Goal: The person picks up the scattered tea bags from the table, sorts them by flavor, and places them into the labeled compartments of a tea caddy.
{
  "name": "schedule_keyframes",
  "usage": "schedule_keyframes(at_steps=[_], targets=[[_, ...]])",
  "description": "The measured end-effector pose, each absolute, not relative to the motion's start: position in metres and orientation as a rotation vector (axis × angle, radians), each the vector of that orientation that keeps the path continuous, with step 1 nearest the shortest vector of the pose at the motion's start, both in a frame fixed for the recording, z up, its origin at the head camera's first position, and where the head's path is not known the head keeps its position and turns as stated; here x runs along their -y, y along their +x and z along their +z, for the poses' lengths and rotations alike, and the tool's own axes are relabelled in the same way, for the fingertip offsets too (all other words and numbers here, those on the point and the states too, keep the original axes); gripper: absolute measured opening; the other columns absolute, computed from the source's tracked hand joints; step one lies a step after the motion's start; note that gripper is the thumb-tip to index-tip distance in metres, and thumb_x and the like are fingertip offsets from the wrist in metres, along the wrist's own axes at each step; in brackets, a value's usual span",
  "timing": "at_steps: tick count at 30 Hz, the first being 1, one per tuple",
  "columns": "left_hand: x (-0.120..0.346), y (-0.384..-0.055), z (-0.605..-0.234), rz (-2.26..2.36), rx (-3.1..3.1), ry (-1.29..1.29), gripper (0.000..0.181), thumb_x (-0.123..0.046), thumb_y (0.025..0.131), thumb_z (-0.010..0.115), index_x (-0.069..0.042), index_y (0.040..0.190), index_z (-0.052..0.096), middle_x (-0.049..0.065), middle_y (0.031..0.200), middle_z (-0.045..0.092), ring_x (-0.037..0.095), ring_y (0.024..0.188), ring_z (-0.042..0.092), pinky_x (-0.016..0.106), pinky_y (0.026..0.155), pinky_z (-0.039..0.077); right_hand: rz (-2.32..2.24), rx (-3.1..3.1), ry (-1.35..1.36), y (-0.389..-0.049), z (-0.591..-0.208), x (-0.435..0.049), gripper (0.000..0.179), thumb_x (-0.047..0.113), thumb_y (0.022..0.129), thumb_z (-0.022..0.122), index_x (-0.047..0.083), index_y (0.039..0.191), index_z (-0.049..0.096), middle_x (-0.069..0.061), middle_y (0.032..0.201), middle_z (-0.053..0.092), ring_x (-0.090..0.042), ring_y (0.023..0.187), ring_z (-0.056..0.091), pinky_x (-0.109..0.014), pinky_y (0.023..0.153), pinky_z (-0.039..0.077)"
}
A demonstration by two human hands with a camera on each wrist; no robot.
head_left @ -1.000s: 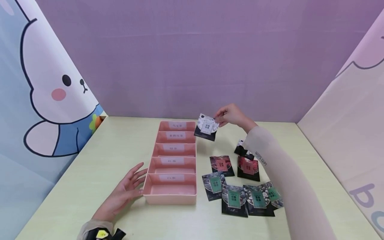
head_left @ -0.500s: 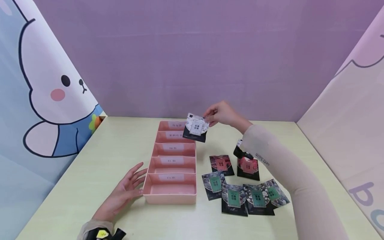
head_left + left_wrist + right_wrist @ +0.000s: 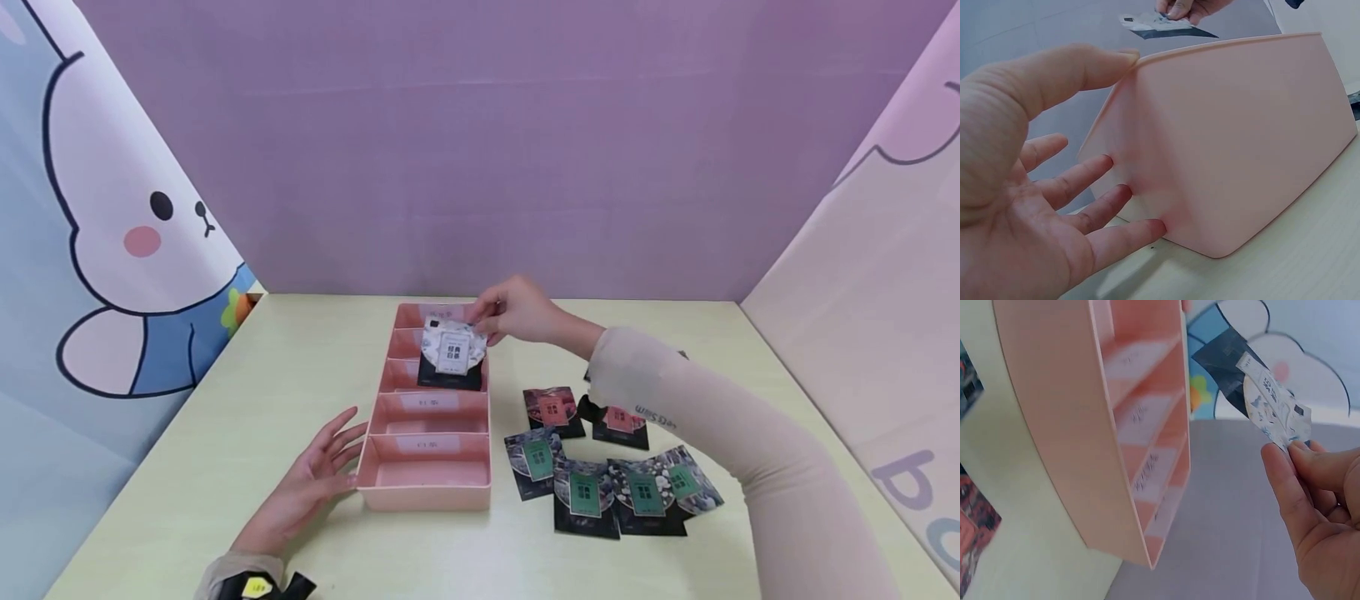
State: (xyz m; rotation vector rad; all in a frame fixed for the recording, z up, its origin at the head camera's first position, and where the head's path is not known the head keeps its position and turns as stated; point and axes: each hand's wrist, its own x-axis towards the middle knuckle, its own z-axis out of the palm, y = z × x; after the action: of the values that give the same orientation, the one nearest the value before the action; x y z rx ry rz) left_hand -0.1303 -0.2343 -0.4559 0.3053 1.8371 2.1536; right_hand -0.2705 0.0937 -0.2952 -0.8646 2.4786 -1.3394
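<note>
My right hand [image 3: 517, 310] pinches a black-and-white tea sachet [image 3: 453, 354] by its upper right corner. The sachet hangs above the far half of a pink divided box [image 3: 426, 500] and covers parts of its middle compartments in the head view. In the right wrist view, thumb and index finger grip the white end of the sachet [image 3: 1260, 387], its dark end pointing away from the hand. My left hand [image 3: 311, 479] rests at the box's near left corner. In the left wrist view its thumb touches the rim and its spread, nearly straight fingers [image 3: 1125, 237] touch the side wall.
Pale labels with writing mark the compartments. Right of the box lie red tea sachets [image 3: 553, 410] and several green-labelled sachets [image 3: 585, 500], some overlapping. My right sleeve [image 3: 697, 408] passes over another dark sachet, mostly hidden. A purple backdrop [image 3: 480, 150] rises behind the table.
My right hand has carried the white-and-black sachet leftward, from beside the box's far right corner to over its compartments, and lower. The left hand has stayed at the box corner.
</note>
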Motion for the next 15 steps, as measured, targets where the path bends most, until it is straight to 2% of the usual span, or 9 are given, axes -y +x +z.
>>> schedule_keyframes(at_steps=[2, 5, 9, 15], targets=[[0.234, -0.13, -0.456, 2.153, -1.834, 0.3, 0.088, 0.009, 0.09, 0.061, -0.009, 0.159, 0.01, 0.004, 0.149, 0.041, 0.004, 0.126, 0.051, 0.03, 0.099, 0.048, -1.339, -2.46, -0.905, -0.263, -0.296, -0.09, 0.009, -0.007, 0.087, 0.07, -0.003, 0.094, 0.076, -0.01, 0.082, 0.071, -0.026, 0.071, 0.069, -0.034, 0.064, 0.06], [0.234, -0.129, -0.457, 2.154, -1.823, 0.301, 0.088, 0.009, 0.09, 0.061, -0.011, 0.16, 0.011, 0.003, 0.149, 0.042, 0.004, 0.126, 0.051, 0.03, 0.099, 0.048, -1.348, -2.414, -0.953, -0.253, -0.297, -0.085, 0.01, -0.007, 0.087, 0.07, -0.003, 0.094, 0.076, -0.009, 0.08, 0.07, -0.029, 0.072, 0.069, -0.04, 0.067, 0.06], [0.234, -0.129, -0.458, 2.15, -1.828, 0.294, 0.089, 0.009, 0.09, 0.062, -0.011, 0.16, 0.011, -0.001, 0.147, 0.044, 0.004, 0.126, 0.051, 0.03, 0.099, 0.048, -1.327, -2.392, -1.02, -0.239, -0.296, -0.079, 0.011, -0.006, 0.087, 0.07, -0.001, 0.094, 0.076, -0.007, 0.081, 0.068, -0.024, 0.072, 0.068, -0.047, 0.07, 0.059], [0.234, -0.13, -0.456, 2.135, -1.846, 0.245, 0.09, 0.007, 0.09, 0.063, -0.011, 0.16, 0.009, -0.008, 0.142, 0.047, 0.003, 0.125, 0.051, 0.029, 0.099, 0.048, -1.295, -2.393, -1.089, -0.224, -0.298, -0.073, 0.011, -0.004, 0.087, 0.072, 0.003, 0.093, 0.077, -0.002, 0.082, 0.069, -0.016, 0.071, 0.066, -0.042, 0.068, 0.059]])
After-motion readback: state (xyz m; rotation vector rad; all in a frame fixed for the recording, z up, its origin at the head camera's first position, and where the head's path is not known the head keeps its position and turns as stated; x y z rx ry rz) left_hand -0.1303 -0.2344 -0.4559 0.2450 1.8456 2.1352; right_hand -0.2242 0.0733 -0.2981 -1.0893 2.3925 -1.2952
